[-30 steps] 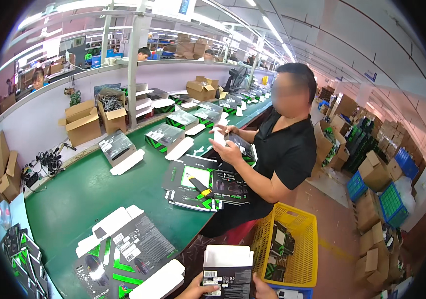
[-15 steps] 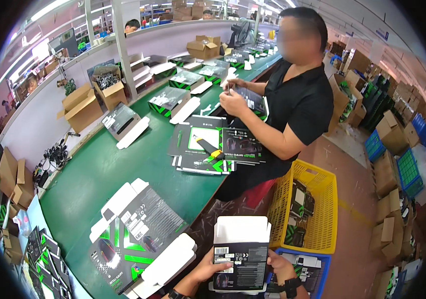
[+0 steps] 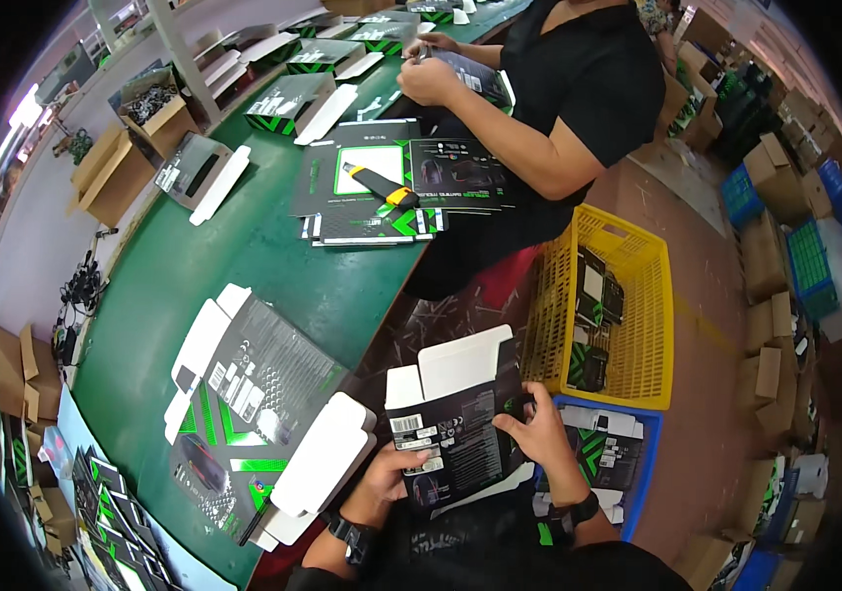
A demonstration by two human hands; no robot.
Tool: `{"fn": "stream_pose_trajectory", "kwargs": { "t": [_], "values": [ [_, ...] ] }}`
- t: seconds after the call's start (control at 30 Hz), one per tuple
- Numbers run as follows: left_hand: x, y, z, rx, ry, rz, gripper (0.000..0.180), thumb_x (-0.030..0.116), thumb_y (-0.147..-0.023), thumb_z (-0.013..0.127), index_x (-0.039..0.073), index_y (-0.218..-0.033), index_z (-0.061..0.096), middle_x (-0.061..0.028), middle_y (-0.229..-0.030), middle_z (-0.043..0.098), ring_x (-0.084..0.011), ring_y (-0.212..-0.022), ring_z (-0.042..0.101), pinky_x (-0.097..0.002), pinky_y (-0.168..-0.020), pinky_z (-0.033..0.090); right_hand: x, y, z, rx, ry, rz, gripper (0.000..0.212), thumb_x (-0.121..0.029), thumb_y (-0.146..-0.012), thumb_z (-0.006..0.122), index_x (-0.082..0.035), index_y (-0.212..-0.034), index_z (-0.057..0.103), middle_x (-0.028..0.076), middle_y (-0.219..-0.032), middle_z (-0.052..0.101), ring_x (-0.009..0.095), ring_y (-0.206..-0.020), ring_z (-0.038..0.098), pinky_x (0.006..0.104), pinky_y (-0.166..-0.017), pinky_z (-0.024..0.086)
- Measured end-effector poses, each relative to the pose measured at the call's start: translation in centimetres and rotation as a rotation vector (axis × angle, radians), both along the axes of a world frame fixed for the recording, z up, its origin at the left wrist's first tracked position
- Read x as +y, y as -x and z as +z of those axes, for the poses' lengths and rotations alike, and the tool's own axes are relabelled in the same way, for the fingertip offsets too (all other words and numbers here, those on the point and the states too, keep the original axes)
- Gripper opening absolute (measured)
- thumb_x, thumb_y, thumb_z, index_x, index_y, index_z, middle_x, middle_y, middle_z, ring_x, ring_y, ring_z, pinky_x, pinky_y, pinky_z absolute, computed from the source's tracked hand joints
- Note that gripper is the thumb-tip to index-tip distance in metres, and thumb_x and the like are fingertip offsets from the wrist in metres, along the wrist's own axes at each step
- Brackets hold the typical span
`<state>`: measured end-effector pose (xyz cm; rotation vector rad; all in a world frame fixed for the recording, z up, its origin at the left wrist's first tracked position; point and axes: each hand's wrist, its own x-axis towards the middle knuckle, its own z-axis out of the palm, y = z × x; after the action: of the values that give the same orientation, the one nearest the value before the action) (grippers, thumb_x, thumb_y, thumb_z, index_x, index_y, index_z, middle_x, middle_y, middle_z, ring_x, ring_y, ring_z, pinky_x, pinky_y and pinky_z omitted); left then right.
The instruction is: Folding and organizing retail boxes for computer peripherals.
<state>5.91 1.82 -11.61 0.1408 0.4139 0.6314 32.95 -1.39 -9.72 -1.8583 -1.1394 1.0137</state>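
Observation:
A black printed cardboard box [image 3: 465, 448] with white inner flaps stands tilted in front of me, above my lap. My left hand [image 3: 393, 471] grips its lower left side, the thumb lying across the printed face. My right hand [image 3: 536, 433] holds the right edge, with the thumb on the front and fingers behind. The upper flaps stick up unfolded, and a white flap shows along the bottom edge. To the left, flat unfolded box blanks [image 3: 278, 360] in black, green and white lie on the green table [image 3: 234, 258].
A yellow-black utility knife [image 3: 399, 196] lies on stacked flat blanks [image 3: 362, 223]. Beyond, a co-worker in black [image 3: 579, 89] holds a dark box [image 3: 480, 79]. A yellow crate [image 3: 646, 325] and a blue crate [image 3: 649, 463] holding cartons stand right. Partly formed boxes [image 3: 288, 101] line the table.
The view has tipped downward. The box in my hands has gone from nearly upright to tilted and turned, and my right hand now sits higher along its edge, thumb on the face.

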Motion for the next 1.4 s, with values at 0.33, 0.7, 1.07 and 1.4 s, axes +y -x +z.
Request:
{"fn": "stream_pose_trajectory", "kwargs": {
  "t": [0.33,0.7,1.07,1.4],
  "values": [
    [0.8,0.0,-3.8,-0.058,0.013,-0.012,0.053,-0.004,-0.088,0.058,-0.008,-0.14,0.047,-0.0257,-0.132,0.061,-0.036,-0.116,0.066,-0.0501,-0.1,0.056,0.3,-1.4,-3.0,0.342,-0.057,0.062,0.057,-0.038,-0.079,0.087,0.003,-0.114,0.066,0.005,-0.098,0.07,0.014,-0.089,0.061,0.0313,-0.082,0.051],
    [1.0,-3.2,-3.0,0.573,-0.365,0.054,0.073,0.002,-0.087,0.071,0.003,-0.15,0.035,-0.0158,-0.13,0.062,-0.0269,-0.118,0.063,-0.0396,-0.104,0.049,1.1,-0.6,-1.0,0.285,-0.264,0.097,0.088,-0.039,-0.081,0.086,-0.001,-0.146,0.04,0.012,-0.123,0.062,0.016,-0.104,0.059,0.0315,-0.089,0.049],
    [1.7,-3.2,-1.3,1.068,-0.917,0.033,0.039,0.021,-0.092,0.067,0.007,-0.122,0.047,-0.0191,-0.113,0.062,-0.0283,-0.103,0.065,-0.0382,-0.089,0.051,1.8,-2.6,-3.7,0.173,-0.397,0.191,0.013,-0.009,-0.088,0.071,0.003,-0.086,0.068,0.009,-0.118,0.061,0.008,-0.073,0.05,0.0256,-0.066,0.042],
    [2.5,-6.2,-2.2,0.573,-0.394,0.69,0.016,0.002,-0.098,0.054,0.004,-0.113,0.06,-0.0061,-0.111,0.06,-0.0124,-0.106,0.057,-0.027,-0.096,0.045,3.5,0.2,-3.1,0.012,-0.641,0.035,0.017,-0.006,-0.077,0.083,0.001,-0.086,0.069,0.006,-0.099,0.069,0.008,-0.06,0.045,0.0237,-0.054,0.038]
  ]
}}
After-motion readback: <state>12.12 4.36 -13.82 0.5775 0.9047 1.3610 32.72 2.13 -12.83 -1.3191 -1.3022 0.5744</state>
